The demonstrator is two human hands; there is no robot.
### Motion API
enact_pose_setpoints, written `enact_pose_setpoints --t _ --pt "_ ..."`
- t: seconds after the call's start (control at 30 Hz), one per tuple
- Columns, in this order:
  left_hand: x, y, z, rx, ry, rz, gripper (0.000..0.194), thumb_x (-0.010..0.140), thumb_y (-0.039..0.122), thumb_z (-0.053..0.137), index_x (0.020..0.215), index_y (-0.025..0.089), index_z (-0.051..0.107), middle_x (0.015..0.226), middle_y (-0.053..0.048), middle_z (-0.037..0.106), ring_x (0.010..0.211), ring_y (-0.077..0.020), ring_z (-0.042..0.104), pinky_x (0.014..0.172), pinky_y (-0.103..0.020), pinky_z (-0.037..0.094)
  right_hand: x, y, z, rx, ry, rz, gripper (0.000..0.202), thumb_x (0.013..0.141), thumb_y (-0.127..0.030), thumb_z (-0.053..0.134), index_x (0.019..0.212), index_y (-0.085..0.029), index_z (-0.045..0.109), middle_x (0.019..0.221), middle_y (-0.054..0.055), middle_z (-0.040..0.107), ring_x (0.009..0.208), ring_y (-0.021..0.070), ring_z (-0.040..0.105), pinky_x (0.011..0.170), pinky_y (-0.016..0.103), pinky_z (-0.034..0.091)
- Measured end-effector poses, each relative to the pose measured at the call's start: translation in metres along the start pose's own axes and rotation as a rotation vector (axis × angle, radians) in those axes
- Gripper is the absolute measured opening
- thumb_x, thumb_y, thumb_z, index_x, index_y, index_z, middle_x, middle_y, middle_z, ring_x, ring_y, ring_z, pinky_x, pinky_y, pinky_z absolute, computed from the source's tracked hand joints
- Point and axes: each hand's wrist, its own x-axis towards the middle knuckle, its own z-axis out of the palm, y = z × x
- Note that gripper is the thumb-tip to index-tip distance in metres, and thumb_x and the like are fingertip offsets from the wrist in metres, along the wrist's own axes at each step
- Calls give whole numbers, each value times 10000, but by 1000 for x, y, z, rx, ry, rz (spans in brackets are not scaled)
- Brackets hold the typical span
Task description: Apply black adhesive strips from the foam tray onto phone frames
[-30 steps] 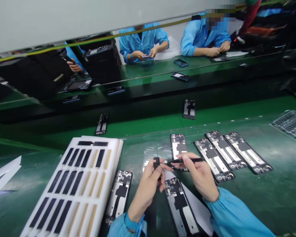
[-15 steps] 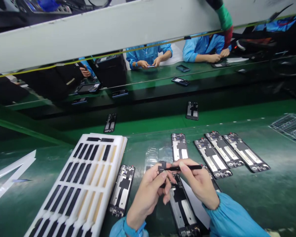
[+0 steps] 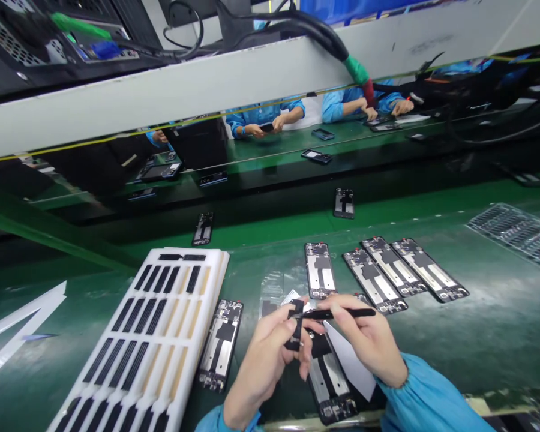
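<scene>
My left hand (image 3: 274,348) pinches a small black strip-like part (image 3: 296,327) between thumb and fingers. My right hand (image 3: 364,333) is closed on black tweezers (image 3: 342,314), whose tip touches or nearly touches that part. Below both hands, a phone frame (image 3: 329,378) with silver and black inside lies on the green bench, partly hidden by my fingers. A white sheet (image 3: 351,363) rests beside it, under my right hand. Left of my left hand lies another phone frame (image 3: 221,345).
A white foam tray (image 3: 153,336) of black strips stands at the left. Several phone frames (image 3: 373,279) lie to the right, near a clear plastic sheet (image 3: 517,234). White strips (image 3: 22,327) lie far left. Across a ledge (image 3: 139,90), people in blue sleeves handle devices.
The view has shifted slightly. The black part in my left hand now shows more of its length, hanging lower, with the tweezers across it. Across the bench, people's hands have moved.
</scene>
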Motion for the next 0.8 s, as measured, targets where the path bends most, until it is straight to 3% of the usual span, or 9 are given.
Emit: enact_pose_setpoints --t 0.07,0.13,0.2,0.27,0.4,0.5,0.6,0.67,0.8 --pt "-2 -4 -12 245 86 92 522 998 403 462 1461 163 436 1112 -144 659 688 -141 573 617 -291 533 7 12 -9 88 142 77 343 983 -498 534 934 -217 725 878 82 766 788 232 735 704 336 607" --pt "-1 -12 -28 584 289 215 516 1025 384 388 1507 201 364 1172 -123 644 794 -165 610 789 -351 546 17 30 -15 137 250 146 360 967 -526 555 941 -200 704 830 78 763 724 219 725 660 326 589" --pt "2 -22 -44 884 479 287 493 1024 313 354 1494 167 366 1201 -139 632 973 -217 628 927 -416 514 24 47 -14 120 203 195 403 933 -564 591 910 -176 696 791 86 758 691 215 717 636 319 573" --pt "5 -35 -54 1112 545 327 453 1000 202 326 1433 124 432 1207 -162 629 1083 -243 619 992 -442 486 25 62 -6 86 56 228 452 910 -598 600 881 -157 693 772 95 755 666 210 712 608 313 564" --pt "7 -58 -59 1462 439 287 546 889 -17 294 1385 115 480 1180 -153 645 1092 -229 637 969 -385 517 14 82 17 39 -126 218 475 933 -610 548 914 -161 702 820 93 764 684 204 713 611 313 574" --pt "7 -65 -56 1726 302 245 731 760 -117 339 1424 163 459 1333 -121 600 1175 -227 603 980 -348 524 8 91 21 -17 -140 200 446 955 -581 529 930 -175 711 790 81 755 693 215 717 635 326 588" --pt "11 -65 -50 1943 193 236 933 645 -148 404 1504 214 365 1533 -78 461 1190 -234 583 937 -334 556 5 95 15 -75 -125 171 421 969 -550 525 940 -178 718 783 84 750 691 224 719 655 338 595" --pt "16 -62 -46 2034 131 237 947 658 -137 445 1529 218 328 1590 -88 387 1135 -239 600 852 -338 592 4 95 11 -93 -92 161 410 965 -548 533 933 -185 720 792 84 752 674 223 715 652 343 602" --pt "28 -58 -40 2115 59 293 778 798 -70 483 1516 209 378 1614 -115 339 1093 -242 618 779 -355 614 3 93 8 -103 -57 154 401 954 -554 547 917 -194 722 818 81 754 661 217 717 650 342 616"
